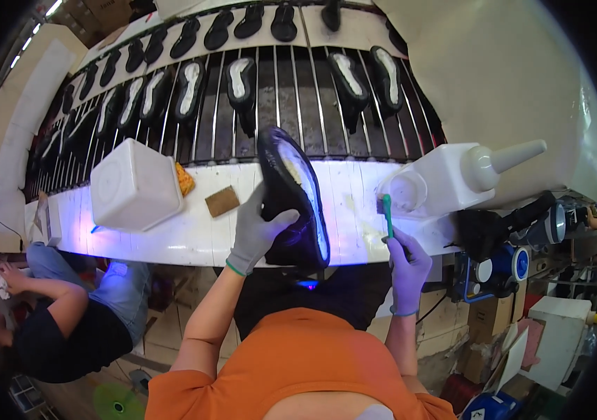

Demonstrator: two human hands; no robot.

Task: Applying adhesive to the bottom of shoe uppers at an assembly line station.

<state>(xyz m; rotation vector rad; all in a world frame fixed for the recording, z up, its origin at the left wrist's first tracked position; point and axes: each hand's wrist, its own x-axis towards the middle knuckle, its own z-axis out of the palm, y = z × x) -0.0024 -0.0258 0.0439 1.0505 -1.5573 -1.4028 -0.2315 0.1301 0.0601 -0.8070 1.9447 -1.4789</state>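
Observation:
In a grey glove, my left hand (256, 234) is closed round the side of a black shoe upper (291, 231), tilted with its underside up and a pale strip along the bottom. My right hand (408, 269), in a glove that looks purple in the light, grips a green toothbrush (388, 216). The brush head stands at the edge of a round white cup (405, 192), which adjoins a white plastic bottle (452, 175) with a long spout. Whether the bristles touch the cup I cannot tell. The thumb of my left hand lies across the shoe.
Beyond the white bench edge (207, 245), a roller conveyor (281, 105) bears several black shoes, pale undersides up. A white square container (134, 185), an orange sponge (184, 180) and a brown block (222, 201) stand left. Another person (60, 322) sits at the lower left.

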